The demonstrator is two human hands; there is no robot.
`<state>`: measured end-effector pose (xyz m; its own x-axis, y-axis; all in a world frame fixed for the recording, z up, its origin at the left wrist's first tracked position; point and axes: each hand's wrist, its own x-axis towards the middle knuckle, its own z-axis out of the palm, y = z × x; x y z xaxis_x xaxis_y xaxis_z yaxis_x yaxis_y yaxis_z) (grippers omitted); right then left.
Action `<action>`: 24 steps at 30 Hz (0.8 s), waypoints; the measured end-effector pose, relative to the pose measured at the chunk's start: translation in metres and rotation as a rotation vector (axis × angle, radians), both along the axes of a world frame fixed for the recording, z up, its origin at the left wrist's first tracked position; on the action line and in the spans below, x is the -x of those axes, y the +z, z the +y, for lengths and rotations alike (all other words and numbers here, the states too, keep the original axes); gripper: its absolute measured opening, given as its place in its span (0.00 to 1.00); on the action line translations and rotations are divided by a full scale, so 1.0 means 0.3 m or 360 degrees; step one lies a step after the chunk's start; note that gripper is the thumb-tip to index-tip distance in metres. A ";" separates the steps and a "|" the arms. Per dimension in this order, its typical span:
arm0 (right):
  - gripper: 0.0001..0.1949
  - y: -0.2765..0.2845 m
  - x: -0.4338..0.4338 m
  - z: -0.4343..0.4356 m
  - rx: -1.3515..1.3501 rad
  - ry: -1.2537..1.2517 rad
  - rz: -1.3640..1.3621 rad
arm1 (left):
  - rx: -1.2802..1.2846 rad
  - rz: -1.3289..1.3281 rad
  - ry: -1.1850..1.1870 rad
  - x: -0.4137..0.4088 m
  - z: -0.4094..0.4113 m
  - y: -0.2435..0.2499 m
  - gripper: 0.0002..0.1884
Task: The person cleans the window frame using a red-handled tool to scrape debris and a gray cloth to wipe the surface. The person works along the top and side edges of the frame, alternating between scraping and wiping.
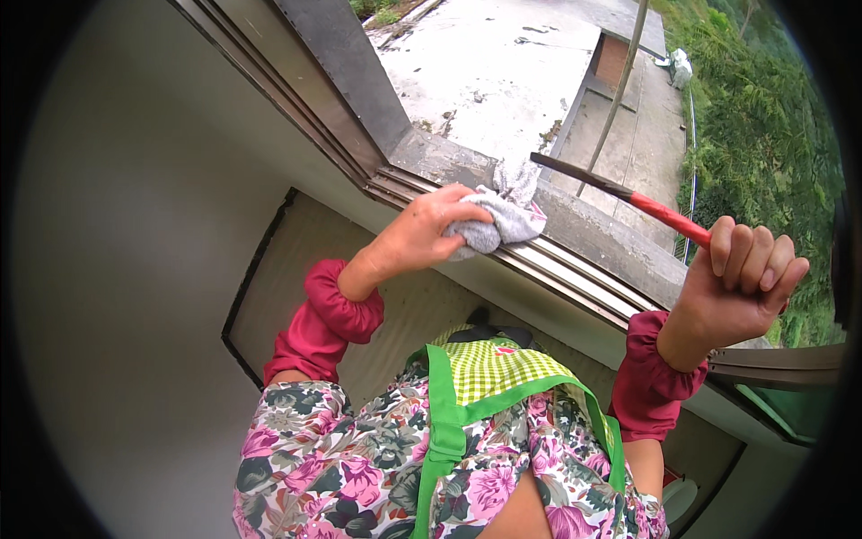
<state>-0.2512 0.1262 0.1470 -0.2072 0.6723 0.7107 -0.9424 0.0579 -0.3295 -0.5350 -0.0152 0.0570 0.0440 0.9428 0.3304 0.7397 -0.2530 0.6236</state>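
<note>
My left hand (428, 226) grips a bunched grey cloth (508, 219) on the metal sliding-window track (566, 276). One end of the cloth lies over the track's outer side, onto the concrete sill (592, 236). Raised above the right part of the track, my right hand (737, 290) is closed around a slim hand tool (646, 202). The tool has a red handle and a dark, narrow shaft, which points left over the sill towards the cloth. Its exact kind cannot be told, and the fist hides the handle's rear end.
A window frame upright (323, 81) stands at the left of the opening, and a sash (774, 370) at the right. Outside are a pale concrete roof (485, 74), a slanting pole (616, 101) and trees (761, 135). A white rounded object (680, 502) is at lower right.
</note>
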 end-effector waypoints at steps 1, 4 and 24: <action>0.21 -0.018 0.032 -0.006 -0.0031 0.0046 -0.0011 | 0.0093 0.0012 0.0004 -0.012 -0.037 -0.018 0.23; 0.22 -0.061 0.134 -0.025 -0.0019 0.0160 -0.0007 | 0.0125 -0.0122 0.0159 -0.005 -0.118 -0.044 0.24; 0.20 -0.401 0.743 -0.132 0.0436 0.0161 -0.0553 | 0.0040 -0.0826 0.0577 0.008 -0.164 -0.218 0.20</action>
